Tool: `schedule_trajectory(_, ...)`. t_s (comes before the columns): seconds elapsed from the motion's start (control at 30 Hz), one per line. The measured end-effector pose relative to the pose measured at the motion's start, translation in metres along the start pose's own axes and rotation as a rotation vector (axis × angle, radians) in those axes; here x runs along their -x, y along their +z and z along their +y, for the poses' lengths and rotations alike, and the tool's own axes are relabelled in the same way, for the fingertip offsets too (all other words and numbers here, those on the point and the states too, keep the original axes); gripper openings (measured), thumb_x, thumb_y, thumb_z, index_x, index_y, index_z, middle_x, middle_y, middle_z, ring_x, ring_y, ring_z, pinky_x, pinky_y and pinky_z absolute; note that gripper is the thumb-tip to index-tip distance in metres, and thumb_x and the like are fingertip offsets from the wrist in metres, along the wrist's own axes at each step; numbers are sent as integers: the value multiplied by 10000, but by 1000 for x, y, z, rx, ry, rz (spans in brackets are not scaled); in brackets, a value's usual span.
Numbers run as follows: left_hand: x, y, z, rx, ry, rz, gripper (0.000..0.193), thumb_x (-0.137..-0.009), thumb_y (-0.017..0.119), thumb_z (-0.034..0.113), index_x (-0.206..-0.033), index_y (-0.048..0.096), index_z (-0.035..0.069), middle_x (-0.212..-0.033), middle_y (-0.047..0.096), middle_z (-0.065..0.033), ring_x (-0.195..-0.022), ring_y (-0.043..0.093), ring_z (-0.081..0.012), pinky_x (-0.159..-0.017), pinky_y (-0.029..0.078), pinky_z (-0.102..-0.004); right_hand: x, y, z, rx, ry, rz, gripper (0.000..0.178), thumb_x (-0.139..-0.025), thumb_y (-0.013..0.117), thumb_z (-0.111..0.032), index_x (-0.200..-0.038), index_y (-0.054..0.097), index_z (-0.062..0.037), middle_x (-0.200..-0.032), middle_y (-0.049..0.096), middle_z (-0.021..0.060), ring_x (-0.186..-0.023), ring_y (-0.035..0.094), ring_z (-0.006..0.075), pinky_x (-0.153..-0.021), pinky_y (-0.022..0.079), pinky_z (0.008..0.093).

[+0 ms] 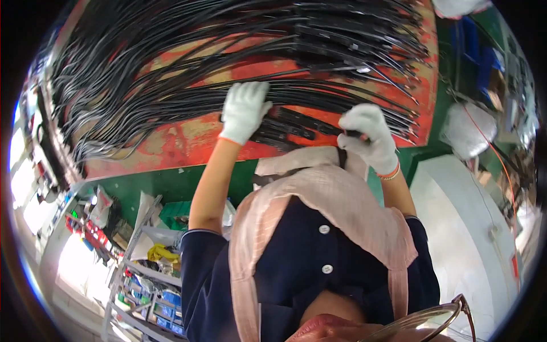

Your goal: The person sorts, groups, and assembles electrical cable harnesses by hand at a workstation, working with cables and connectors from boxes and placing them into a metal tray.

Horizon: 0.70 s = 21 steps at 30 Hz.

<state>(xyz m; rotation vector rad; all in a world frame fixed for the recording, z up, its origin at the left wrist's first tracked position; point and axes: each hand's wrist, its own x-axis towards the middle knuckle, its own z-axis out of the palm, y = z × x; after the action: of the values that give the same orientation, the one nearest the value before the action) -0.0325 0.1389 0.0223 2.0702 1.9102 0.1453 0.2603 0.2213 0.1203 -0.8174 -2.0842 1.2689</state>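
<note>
A long bundle of black cables (307, 89) runs across the red worktop, its bared ends toward the right. My left hand (245, 111), in a white glove, lies on the near cables with its fingers stretched out. Beside its thumb are several flat black plastic pieces (293, 122) at the front of the worktop. To the right of them, my right hand (370, 137), also gloved, is curled with thumb and fingers brought close together. Something small and dark shows between those fingertips, too blurred to name.
More black cables (228, 34) cover the far part of the worn red worktop (171, 145), with black parts (327, 37) across them. A clear plastic bag (470, 130) lies beyond its right edge. Grey shelving (149, 273) stands at lower left, a pale panel (450, 211) at right.
</note>
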Motion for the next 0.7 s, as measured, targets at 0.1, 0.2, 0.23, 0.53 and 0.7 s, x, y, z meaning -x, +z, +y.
schedule_trajectory(0.1, -19, 9, 0, 27, 22, -50, 535, -741, 746, 331, -1212, 581, 137, -1135, 604, -76, -1103, 562, -285, -959, 432, -428, 17, 47, 34, 130, 71, -38, 464, -719, 832, -110, -1150, 659, -115, -1061, 624, 81, -898, 616, 241, -764, 513, 329)
schedule_trajectory(0.2, -18, 16, -6, -27, 65, 29, 509, -775, 716, 366, -1222, 580, 165, -1175, 601, -68, -1142, 560, -273, -958, 441, -429, 32, 66, 58, 336, 144, -345, 496, -713, 755, -77, -1185, 604, -108, -1111, 624, 109, -986, 610, 309, -837, 512, 396)
schedule_trajectory(0.23, -16, 20, -7, -49, 64, 35, 494, -790, 700, 374, -1221, 578, 163, -1184, 603, -65, -1146, 563, -265, -960, 441, -427, 37, 70, 61, 401, 179, -362, 503, -697, 752, -74, -1176, 602, -111, -1087, 622, 102, -978, 608, 307, -839, 509, 404)
schedule_trajectory(0.53, -12, 24, -7, 116, -67, 23, 387, -769, 718, 367, -1062, 637, 128, -1059, 661, -68, -995, 621, -289, -871, 496, -417, 31, 58, 63, 504, 452, -474, 454, -726, 711, -146, -1171, 622, -147, -924, 616, 97, -856, 633, 320, -780, 520, 415)
schedule_trajectory(0.7, 27, 29, 4, 189, -63, 65, 423, -767, 731, 383, -1094, 638, 131, -1050, 654, -85, -1043, 597, -291, -914, 473, -425, 52, 9, 48, -512, 825, -245, 591, -672, 804, -68, -1221, 594, -14, -1054, 647, 56, -929, 613, 165, -861, 489, 303)
